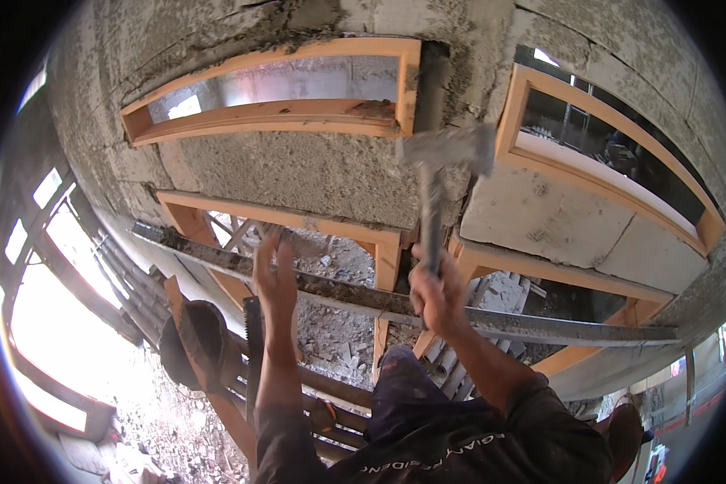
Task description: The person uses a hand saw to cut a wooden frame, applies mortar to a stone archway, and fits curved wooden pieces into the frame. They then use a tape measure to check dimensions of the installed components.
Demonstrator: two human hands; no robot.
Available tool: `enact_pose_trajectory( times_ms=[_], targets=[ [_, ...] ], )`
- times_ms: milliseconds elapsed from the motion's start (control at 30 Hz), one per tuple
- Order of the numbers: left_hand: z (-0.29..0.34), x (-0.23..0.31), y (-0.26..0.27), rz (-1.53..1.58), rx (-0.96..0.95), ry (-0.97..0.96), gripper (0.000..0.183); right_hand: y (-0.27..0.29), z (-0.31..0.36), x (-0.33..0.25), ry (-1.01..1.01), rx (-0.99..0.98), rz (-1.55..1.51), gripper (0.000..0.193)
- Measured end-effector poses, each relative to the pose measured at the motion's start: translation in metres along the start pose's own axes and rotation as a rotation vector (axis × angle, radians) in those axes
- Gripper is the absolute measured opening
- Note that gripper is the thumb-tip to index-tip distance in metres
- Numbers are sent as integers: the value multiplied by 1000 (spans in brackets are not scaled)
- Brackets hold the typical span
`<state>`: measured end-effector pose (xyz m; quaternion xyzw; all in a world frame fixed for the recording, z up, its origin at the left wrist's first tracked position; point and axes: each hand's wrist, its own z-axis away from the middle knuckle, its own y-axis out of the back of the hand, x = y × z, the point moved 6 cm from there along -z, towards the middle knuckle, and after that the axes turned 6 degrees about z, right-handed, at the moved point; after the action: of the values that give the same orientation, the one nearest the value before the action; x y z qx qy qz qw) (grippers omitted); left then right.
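Note:
My right hand (437, 294) grips the handle of a hatchet (432, 206), which is raised upright in front of the wall. Its broad grey head (452, 151) is smeared by motion and overlaps the gap between the two upper wooden frames. My left hand (276, 278) is lifted before the lower left door frame (298, 216), fingers pointing up. A blurred brownish piece (305, 242) shows at its fingers, seemingly pinched there; its kind is unclear. The upper left window frame (258, 125) has grey mortar crumbs on its lower bar near the right corner.
A long mortar-stained metal beam (347, 292) crosses at hand height. The upper right frame (613, 189) sits in grey block wall (298, 169). Beside my left arm stand a handsaw (254, 347), a leaning board (234, 423) and scaffold poles (339, 391). Rubble (339, 331) lies below.

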<state>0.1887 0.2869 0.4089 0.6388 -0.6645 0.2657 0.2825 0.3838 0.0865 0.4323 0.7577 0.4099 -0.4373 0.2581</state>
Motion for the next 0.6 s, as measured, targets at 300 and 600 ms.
enact_pose_trajectory(
  times_ms=[300,600],
  targets=[
    [-168,147,-182,390,-399,84,80,33,-81,-13,115,217,-156,41],
    [-188,144,-244,893,-585,377,85,17,-112,9,107,149,-294,39]
  ],
)
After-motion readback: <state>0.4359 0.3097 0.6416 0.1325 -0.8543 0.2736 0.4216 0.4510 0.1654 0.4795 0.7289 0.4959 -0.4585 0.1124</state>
